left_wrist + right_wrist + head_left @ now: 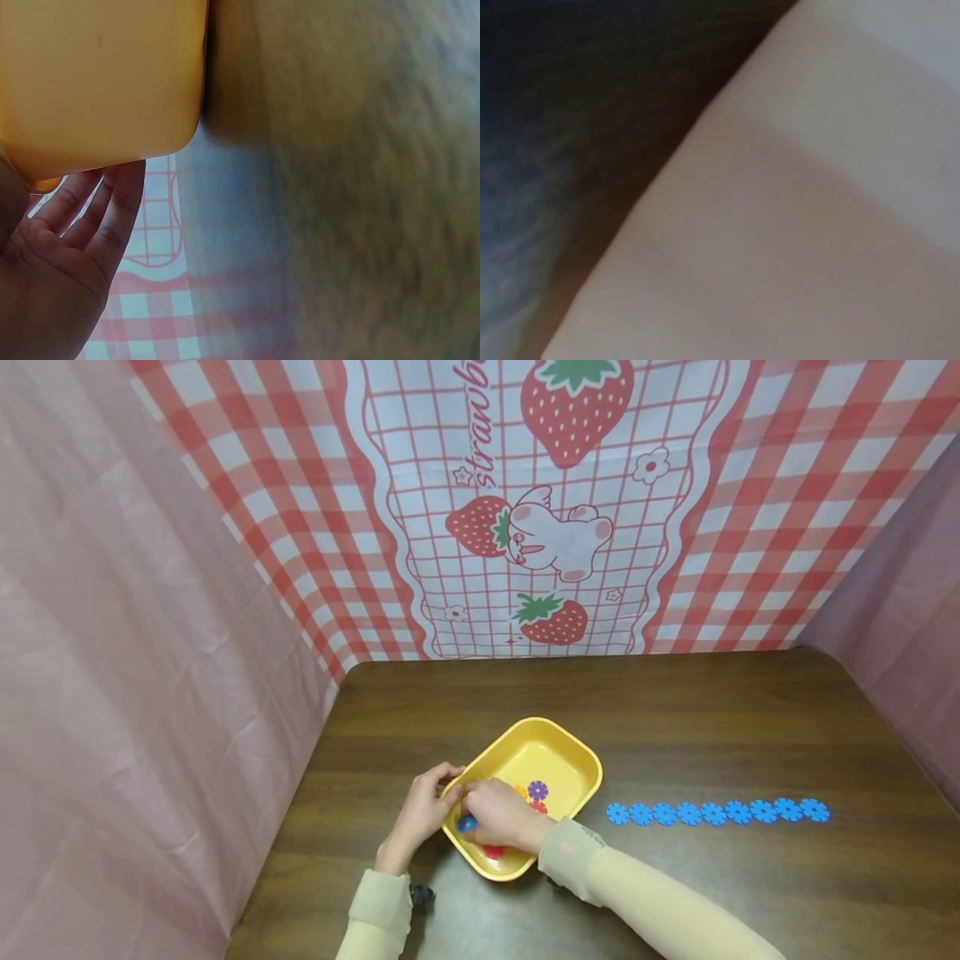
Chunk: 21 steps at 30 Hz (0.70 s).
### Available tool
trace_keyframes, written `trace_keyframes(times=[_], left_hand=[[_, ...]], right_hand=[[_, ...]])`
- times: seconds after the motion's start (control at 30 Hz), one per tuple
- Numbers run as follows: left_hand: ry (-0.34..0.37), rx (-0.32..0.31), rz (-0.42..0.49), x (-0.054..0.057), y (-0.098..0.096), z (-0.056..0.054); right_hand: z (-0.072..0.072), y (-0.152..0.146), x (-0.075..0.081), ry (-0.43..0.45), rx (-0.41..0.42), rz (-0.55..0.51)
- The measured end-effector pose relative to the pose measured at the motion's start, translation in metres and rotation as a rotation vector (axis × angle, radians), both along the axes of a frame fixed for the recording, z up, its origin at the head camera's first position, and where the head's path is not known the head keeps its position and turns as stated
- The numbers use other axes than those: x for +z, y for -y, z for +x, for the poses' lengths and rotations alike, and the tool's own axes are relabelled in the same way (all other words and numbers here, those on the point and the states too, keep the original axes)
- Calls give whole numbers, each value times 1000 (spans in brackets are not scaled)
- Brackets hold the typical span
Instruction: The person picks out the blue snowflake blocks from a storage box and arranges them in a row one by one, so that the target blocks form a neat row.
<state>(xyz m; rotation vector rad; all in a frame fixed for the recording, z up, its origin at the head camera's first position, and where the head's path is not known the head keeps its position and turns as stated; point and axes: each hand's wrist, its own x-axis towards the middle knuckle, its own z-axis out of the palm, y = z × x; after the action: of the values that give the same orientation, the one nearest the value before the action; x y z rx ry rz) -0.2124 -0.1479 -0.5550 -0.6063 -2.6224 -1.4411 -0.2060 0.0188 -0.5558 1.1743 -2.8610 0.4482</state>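
A yellow plastic basin [573,752] sits at an angle on the table. My left hand [422,810] grips its left rim, thumb at the edge and fingers along the outer wall; the left wrist view shows the hand [64,247] against the basin's outside [105,82]. Down inside the basin is my right hand [498,812], its fingertips hidden from the head view. Beside those fingers shows a blue notched disc [467,823]. A purple disc [537,790], red discs [493,852] and a bit of orange lie around the hand. The right wrist view is mostly blurred skin.
To the right of the basin, several blue notched discs [713,813] form a long row across the brown wooden table [675,718]. A strawberry-patterned checked cloth [540,527] hangs behind the table, with pink curtains [150,610] at both sides.
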Motion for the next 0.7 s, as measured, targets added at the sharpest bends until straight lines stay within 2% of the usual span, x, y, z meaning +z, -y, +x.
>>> trace_keyframes(times=[0.23, 0.37, 0.7], left_hand=[[-3, -3, 2, -1, 0, 1], [3, 1, -10, -3, 0, 2], [1, 7, -32, -1, 1, 0]], right_hand=[[-2, 0, -3, 5, 23, -37], [-2, -3, 0, 53, 5, -49], [-3, -26, 30, 119, 14, -165]])
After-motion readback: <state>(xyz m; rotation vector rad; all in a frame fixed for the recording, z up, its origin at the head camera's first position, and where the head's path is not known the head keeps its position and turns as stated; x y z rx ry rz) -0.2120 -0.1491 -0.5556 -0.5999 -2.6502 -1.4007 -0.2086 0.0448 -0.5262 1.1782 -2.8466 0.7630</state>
